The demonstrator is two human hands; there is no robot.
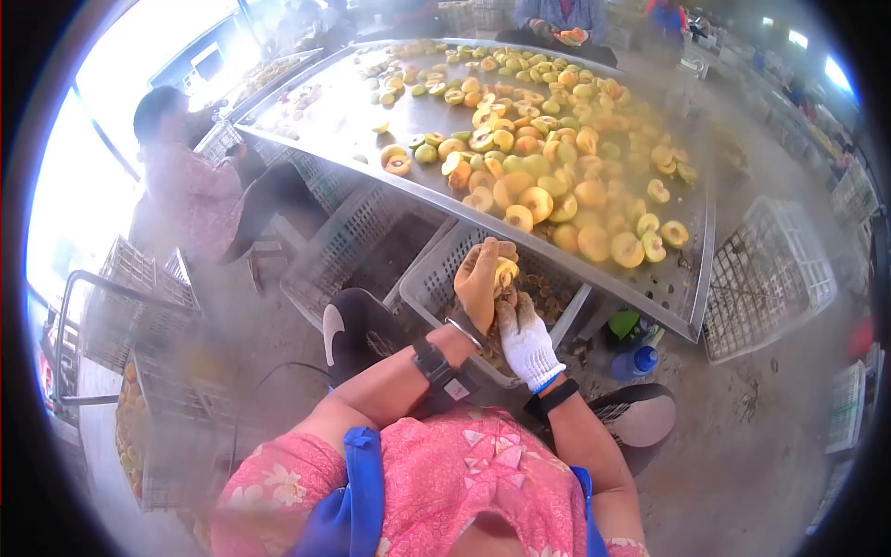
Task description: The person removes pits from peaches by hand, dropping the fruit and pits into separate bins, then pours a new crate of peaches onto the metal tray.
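1. Left fingers [488, 257] pinch a fruit piece [506, 271] over the basket [434, 262].
2. Right fingers [508, 317] are close together; can't tell their grip.
3. Basket has brown bits [554, 295]; many cut fruits [536, 202] lie on the surface [334, 111].

The left forearm [394, 382] and right forearm [587, 444] angle inward. The bare left hand [477, 283] curls its fingers; the gloved right hand [525, 336] points its fingers forward close beside it.
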